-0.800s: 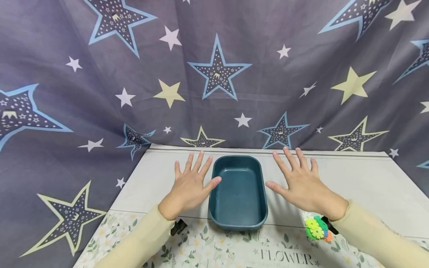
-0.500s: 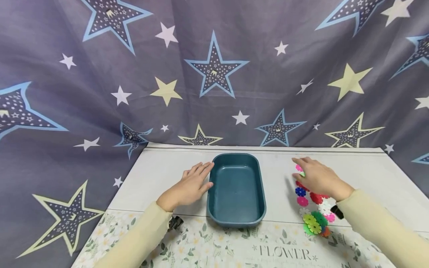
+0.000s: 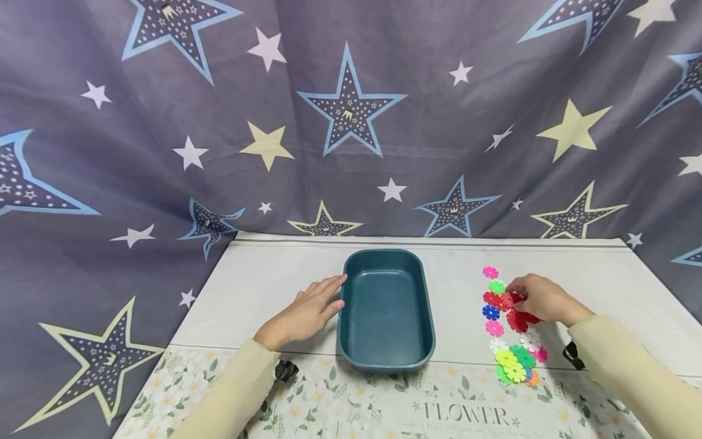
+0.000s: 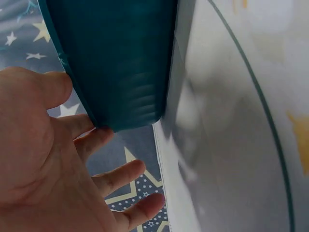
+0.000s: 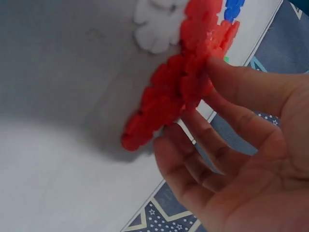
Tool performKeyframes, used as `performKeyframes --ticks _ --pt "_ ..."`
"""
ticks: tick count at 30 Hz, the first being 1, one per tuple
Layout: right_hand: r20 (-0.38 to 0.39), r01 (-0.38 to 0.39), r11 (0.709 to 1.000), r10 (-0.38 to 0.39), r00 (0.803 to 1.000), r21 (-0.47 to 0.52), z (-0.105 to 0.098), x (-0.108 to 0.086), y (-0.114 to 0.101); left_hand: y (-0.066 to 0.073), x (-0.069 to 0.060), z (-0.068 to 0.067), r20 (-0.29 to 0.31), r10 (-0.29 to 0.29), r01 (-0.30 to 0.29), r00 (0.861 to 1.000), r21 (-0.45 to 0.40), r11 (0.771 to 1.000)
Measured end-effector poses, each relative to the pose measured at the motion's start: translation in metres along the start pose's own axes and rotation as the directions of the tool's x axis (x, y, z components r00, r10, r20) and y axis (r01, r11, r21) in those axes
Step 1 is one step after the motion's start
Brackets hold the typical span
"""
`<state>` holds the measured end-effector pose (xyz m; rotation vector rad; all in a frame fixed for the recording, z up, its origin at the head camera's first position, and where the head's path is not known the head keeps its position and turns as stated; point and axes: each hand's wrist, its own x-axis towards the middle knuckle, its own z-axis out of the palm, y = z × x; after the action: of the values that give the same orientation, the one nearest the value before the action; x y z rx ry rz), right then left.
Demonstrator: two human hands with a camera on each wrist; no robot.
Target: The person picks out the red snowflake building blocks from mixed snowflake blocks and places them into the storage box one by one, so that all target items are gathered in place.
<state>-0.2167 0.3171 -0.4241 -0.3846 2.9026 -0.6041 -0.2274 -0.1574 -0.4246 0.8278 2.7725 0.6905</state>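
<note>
A dark teal plastic bin stands on the table. My left hand is at its left rim with fairly straight fingers; in the left wrist view the thumb and two fingertips meet the bin's edge. My right hand is over the small flower-shaped plastic discs right of the bin. Its thumb and fingers pinch a red disc among several overlapping red ones. Around it lie blue, pink and white discs. How many red discs the fingers hold is hidden.
Yellow, green and orange discs lie heaped nearer me. A white cloth with a floral front and the word FLOWER covers the table. A grey star-patterned curtain hangs behind and at the left side.
Both hands were spread and raised beside the bin. My left hand has lowered to the bin's rim, and my right hand has moved right and down to the red discs, uncovering several others.
</note>
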Motion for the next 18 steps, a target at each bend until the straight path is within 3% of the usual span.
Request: performKeyframes --ticks 6,12,18 --pt "-0.072 -0.007 1.000 0.007 0.997 0.006 0.004 0.001 0.001 -0.002 -0.001 0.001 -0.012 0.037 -0.038 0.999 -0.026 0.999" --pt "-0.093 -0.032 0.995 0.040 0.995 0.091 0.005 0.001 -0.007 -0.003 -0.001 0.002 -0.015 0.061 -0.062 0.998 -0.031 0.998" --pt "-0.123 0.045 0.997 -0.037 0.992 0.061 0.002 0.005 -0.014 -0.002 -0.001 0.003 -0.018 0.039 -0.040 0.999 -0.051 0.998"
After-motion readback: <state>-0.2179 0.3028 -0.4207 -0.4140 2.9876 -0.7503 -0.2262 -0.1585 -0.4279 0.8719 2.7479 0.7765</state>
